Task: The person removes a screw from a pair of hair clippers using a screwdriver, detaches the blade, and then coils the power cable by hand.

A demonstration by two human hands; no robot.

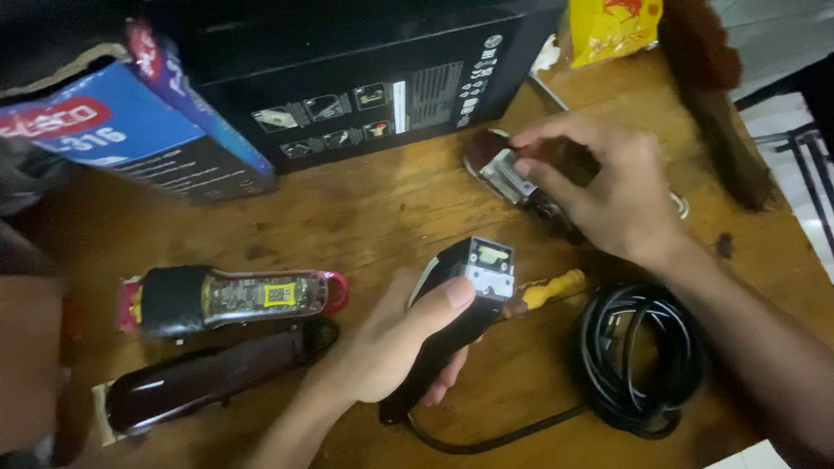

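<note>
My left hand (395,343) grips a black corded hair clipper (460,300) by its body, the bladeless head end pointing up and away, my thumb resting near the head. My right hand (599,187) is further back on the table, fingers closed around a dark red clipper (512,178) whose metal blade faces left. A yellow-handled screwdriver (547,293) lies on the wooden table (365,208) just right of the black clipper's head.
The black cord (643,365) lies coiled at the right. Two more clippers rest at the left: a transparent one (234,298) and a dark red one (200,378). A black box (347,78) and a blue box (130,130) stand at the back; a brush (721,113) lies back right.
</note>
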